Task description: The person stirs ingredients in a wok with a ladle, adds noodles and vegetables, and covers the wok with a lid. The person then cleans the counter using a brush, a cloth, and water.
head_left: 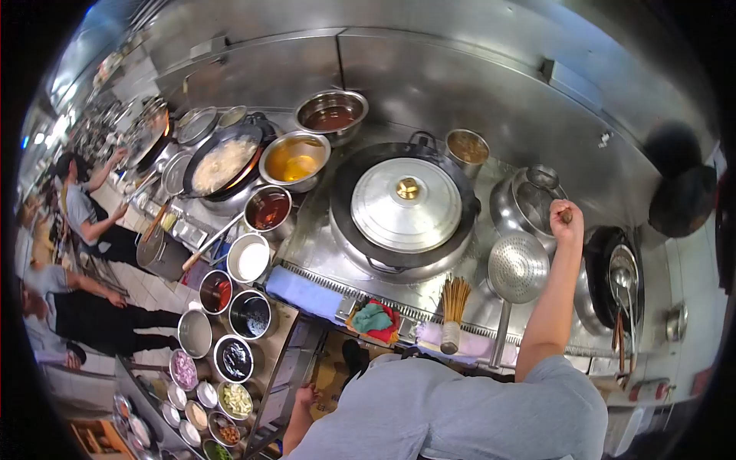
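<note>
My right hand (566, 221) is closed around the end of a wooden handle, above the right side of the stove; what the handle belongs to is hard to make out. Beside it are a strainer (534, 201) over a metal bowl and a perforated ladle (519, 267). My left hand (307, 395) hangs low near the counter's front edge, its fingers curled; whether it holds anything cannot be seen. A wok (343, 222) with a domed metal lid (406, 211) stands at the centre of the stove.
At the left, food fills a wok (222, 165) with flames at its edge. Bowls of liquid (295, 159) and seasoning pots (249, 258) stand nearby. A bamboo brush (454, 307) and cloths (372, 316) lie at the front edge. Two people (92, 207) stand far left.
</note>
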`<state>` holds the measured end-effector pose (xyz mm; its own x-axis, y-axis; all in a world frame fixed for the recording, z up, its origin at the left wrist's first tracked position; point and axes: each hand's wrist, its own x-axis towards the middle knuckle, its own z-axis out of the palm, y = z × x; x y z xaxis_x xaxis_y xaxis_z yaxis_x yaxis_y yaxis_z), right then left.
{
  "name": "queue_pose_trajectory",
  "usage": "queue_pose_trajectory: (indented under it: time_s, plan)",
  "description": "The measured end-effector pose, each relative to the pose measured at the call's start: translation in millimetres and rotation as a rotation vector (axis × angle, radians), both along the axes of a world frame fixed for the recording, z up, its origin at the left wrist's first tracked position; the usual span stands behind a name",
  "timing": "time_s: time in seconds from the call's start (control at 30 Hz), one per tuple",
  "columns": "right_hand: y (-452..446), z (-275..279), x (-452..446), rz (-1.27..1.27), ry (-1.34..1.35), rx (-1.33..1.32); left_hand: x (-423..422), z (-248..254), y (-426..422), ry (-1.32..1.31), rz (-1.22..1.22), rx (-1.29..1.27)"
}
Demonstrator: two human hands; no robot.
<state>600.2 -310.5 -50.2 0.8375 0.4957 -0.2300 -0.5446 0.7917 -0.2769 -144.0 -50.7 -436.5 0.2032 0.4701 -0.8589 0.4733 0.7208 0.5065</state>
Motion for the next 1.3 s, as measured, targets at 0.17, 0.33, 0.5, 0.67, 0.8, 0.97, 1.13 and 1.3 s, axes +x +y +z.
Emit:
queue_pose_trajectory:
  time_s: [0.17,0.33,0.5,0.67,0.8,0.97,1.13,1.3]
  plan:
    - [75.0,34.3,9.2,0.045,-0.152,-0.094,-16.0,0.7,-11.2,-0.022,0.201,0.111]
    - [165.3,34.4,58.9,0.209,-0.032,-0.001,-23.0,5.2,-13.6,0.038,0.015,0.293]
    - [267.4,21.2,75.6,0.359,-0.057,-0.055,-18.2,-10.6,-20.4,-0.012,0.341,0.113]
    - [319.5,35.2,36.8,0.559,-0.045,-0.19,-26.5,10.6,-22.6,0.005,0.365,0.011]
    - [304.0,49.7,-19.7,0.524,-0.371,-0.699,-47.1,3.3,-22.8,0.065,0.293,-0.08]
    - [211.2,0.1,-77.5,0.085,-0.969,-1.445,-58.7,-10.9,-2.9,0.06,0.101,-0.131]
    - [77.0,-12.7,-122.8,0.016,-0.912,-1.811,-43.4,-28.5,38.8,-0.007,-0.167,-0.206]
    - [-26.7,-28.9,-127.2,-0.183,-0.933,-2.106,-3.2,4.2,68.8,-0.001,-0.224,-0.122]
